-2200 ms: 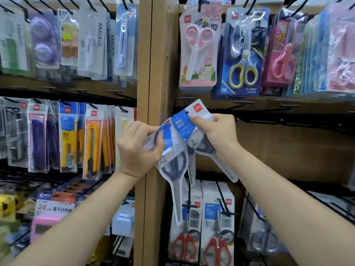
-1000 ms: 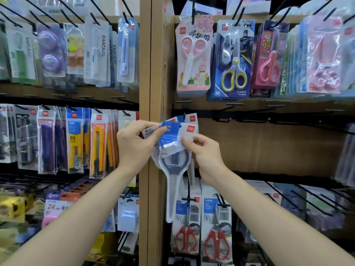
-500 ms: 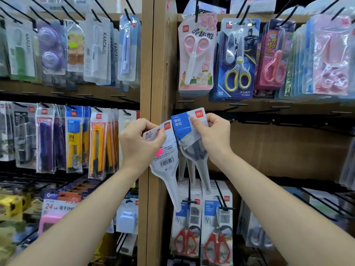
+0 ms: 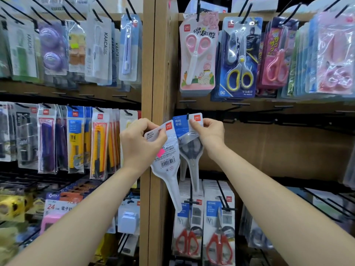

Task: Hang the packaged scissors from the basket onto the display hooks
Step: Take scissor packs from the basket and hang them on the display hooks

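My left hand [image 4: 141,144] pinches a packaged pair of scissors [image 4: 169,166] by its top, white barcoded back toward me, tip slanting down to the right. My right hand [image 4: 210,134] pinches the blue header of a second scissors pack [image 4: 189,141], front facing me, grey handles showing. That header's hole sits at the tip of a black display hook [image 4: 187,115] at the left end of the middle row. Further packs seem to hang behind it. No basket is in view.
A wooden upright [image 4: 153,64] splits the rack. Children's scissors [image 4: 197,54] hang above, red-handled scissors [image 4: 189,233] below. Several bare black hooks [image 4: 284,107] run along the middle row to the right. Utility knives [image 4: 99,143] hang on the left.
Both hands rose slightly. The right hand's pack has gone up until its header hole meets the hook tip. The left hand keeps its pack, turned back-side out since a second ago.
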The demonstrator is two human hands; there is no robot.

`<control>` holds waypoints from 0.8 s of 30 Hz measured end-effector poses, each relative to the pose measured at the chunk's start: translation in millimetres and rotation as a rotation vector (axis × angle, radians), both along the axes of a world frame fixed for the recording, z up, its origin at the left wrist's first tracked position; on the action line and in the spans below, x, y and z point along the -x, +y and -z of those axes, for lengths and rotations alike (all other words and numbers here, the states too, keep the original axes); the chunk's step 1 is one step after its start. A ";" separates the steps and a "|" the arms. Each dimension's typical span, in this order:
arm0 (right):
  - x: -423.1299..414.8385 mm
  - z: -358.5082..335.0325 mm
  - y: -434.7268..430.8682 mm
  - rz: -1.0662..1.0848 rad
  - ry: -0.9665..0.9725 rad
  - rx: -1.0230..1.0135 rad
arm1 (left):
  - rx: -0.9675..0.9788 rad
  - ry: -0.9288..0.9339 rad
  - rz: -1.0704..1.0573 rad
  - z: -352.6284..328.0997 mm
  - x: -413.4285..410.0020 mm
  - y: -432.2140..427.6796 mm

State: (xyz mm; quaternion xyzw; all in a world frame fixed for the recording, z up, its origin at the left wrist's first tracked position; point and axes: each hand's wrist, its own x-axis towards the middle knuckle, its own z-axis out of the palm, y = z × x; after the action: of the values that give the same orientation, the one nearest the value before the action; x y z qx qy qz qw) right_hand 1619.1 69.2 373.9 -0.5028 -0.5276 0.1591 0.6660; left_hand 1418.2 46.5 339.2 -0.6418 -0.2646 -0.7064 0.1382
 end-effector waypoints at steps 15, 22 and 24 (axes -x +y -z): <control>38.3 65.1 -90.4 -0.120 -0.350 -0.261 | 0.216 0.002 0.028 -11.1 2.6 -24.9; 62.6 92.5 -99.8 -0.040 -0.575 -0.295 | 0.550 -0.124 0.155 -22.2 -19.4 -59.6; 60.0 90.8 -99.8 -0.069 -0.498 -0.323 | 0.608 -0.133 0.327 -29.0 -20.6 -63.4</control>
State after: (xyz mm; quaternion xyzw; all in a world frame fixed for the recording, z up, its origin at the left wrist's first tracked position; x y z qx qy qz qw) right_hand 1559.1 -30.6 283.1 -0.3959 -0.7098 -0.0326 0.5817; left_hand 1438.8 -17.0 368.2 -0.6399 -0.3650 -0.6485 -0.1917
